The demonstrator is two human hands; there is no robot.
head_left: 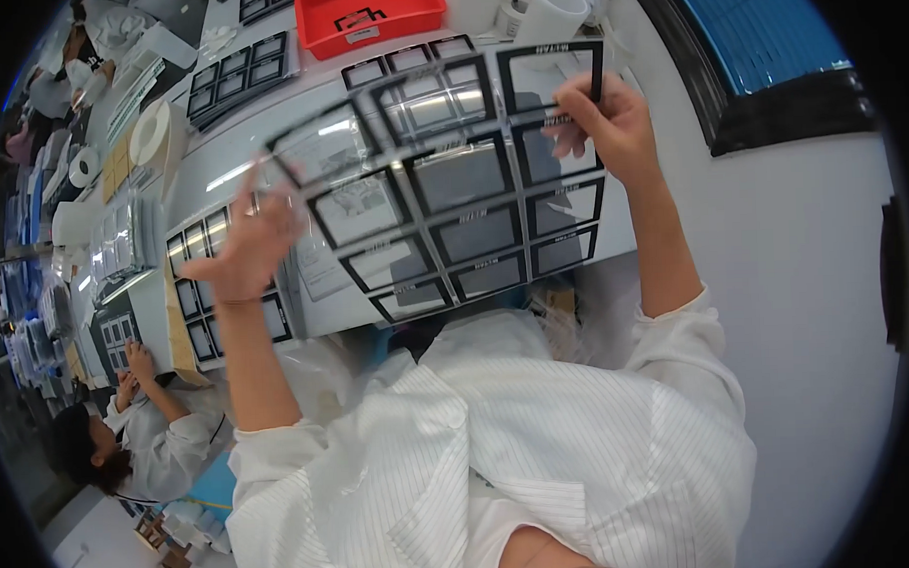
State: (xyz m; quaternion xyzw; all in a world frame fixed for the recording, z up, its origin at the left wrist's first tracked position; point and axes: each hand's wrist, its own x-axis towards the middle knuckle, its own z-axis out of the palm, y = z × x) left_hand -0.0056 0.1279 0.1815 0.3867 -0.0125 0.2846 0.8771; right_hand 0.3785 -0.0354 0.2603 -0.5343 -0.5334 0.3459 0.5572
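Observation:
A clear plastic sheet (pixel 470 236) printed with several black-bordered windows is held up, tilted, above the table. My right hand (pixel 614 123) pinches its upper right part, thumb on the near face. Close to the sheet's upper left corner is my left hand (pixel 251 236), blurred by motion, with fingers spread and nothing visibly held. Whether a fingertip touches the sheet there I cannot make out. Beneath my left hand lies a stack of similar black-framed sheets (pixel 197 311). Through the clear windows, papers on the table show faintly.
A red tray (pixel 370 22) stands at the far side, with white rolls (pixel 555 10) to its right. More framed sheets (pixel 237 79) lie at the back left, near a label roll (pixel 150 134). A co-worker (pixel 150 445) sits at the left. A black-framed blue window (pixel 766 33) is at right.

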